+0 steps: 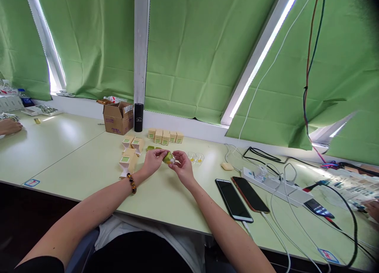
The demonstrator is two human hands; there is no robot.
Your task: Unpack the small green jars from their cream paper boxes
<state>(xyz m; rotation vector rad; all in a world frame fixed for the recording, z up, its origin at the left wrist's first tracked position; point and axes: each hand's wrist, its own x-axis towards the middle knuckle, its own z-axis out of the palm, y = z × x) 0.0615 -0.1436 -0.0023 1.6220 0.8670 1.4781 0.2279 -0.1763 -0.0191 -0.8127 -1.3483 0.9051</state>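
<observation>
Between my two hands, above the table, is a small clear jar with a green top (pixel 168 158). My left hand (pixel 153 161) pinches it on the green side, and my right hand (pixel 183 168) grips the clear end with thumb and fingertips. My fingers hide part of it. Just behind my left hand lie small green pieces (pixel 151 148), partly covered. To the right of my right hand stand two clear cups (pixel 196 158) with a little yellow at the bottom. Several opened tan cartons (pixel 128 158) are left of my left hand. Farther back, several closed tan cartons (pixel 165 137) stand together.
A cardboard box (pixel 118 119) and a black flask (pixel 138 117) stand by the wall. Right of my arm lie two phones (pixel 233 200), a power strip (pixel 272 186) and tangled cables. Another person's hand (pixel 10 126) is at the far left, another hand (pixel 373 208) at the right edge.
</observation>
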